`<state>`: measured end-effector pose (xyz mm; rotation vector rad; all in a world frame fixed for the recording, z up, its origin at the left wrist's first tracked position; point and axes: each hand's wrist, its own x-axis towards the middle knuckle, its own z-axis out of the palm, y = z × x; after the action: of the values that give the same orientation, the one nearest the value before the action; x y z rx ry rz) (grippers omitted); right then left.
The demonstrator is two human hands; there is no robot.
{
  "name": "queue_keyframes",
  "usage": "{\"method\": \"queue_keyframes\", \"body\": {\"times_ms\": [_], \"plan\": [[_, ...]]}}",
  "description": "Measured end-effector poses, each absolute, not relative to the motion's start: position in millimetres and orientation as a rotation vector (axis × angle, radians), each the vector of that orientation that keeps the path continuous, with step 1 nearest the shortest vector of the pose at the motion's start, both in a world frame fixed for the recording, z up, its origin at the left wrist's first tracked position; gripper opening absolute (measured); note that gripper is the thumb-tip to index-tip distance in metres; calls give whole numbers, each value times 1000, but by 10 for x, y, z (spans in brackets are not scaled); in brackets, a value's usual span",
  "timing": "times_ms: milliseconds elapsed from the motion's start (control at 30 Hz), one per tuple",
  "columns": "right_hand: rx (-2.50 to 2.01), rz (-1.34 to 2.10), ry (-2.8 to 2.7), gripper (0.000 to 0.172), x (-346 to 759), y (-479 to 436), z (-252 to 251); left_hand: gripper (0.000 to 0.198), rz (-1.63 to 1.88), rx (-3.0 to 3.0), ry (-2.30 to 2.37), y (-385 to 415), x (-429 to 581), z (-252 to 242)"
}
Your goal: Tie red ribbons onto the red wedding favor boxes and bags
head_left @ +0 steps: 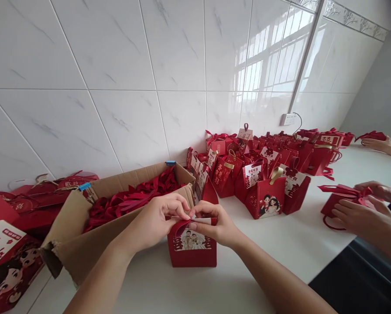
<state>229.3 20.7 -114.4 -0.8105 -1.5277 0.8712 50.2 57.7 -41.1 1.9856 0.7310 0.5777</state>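
A red gift box (194, 258) with a printed couple on its front stands upright on the white table in front of me. Both my hands meet at its top, over a dark red ribbon loop (180, 227). My left hand (161, 213) pinches at the ribbon by the box's upper edge, fingertips together. From the right, my right hand (211, 221) closes thumb and fingers on the ribbon at the same spot. Fingers partly hide the top of the box and how the ribbon runs through it.
A cardboard carton (94, 244) of red ribbons (133, 198) stands behind my left arm. Several finished-looking red boxes (270, 196) crowd the wall side. At right, a co-worker's hands (365, 213) hold a red box (334, 203); another person's hand (374, 144) is farther back.
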Motion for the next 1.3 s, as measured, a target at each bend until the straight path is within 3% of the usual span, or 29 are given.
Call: {"method": "queue_keyframes", "body": {"times_ms": [500,733,833,1000,1300], "plan": [[-981,296,-1467,16,2172,187,-1235,12,583,2029,818,644,502,-455],[-622,-53,-1545,8,2152,178,-1305,10,440,2134,744,529,404,-340],[-512,-186,-1604,12,2181,143,-1224,11,459,2246,721,416,370,-266],[-321,-335,-1756,18,2200,34,-797,12,725,2254,576,253,274,-140],[-227,-239,-1910,9,2009,-80,-97,24,1372,2403,111,127,46,52]]}}
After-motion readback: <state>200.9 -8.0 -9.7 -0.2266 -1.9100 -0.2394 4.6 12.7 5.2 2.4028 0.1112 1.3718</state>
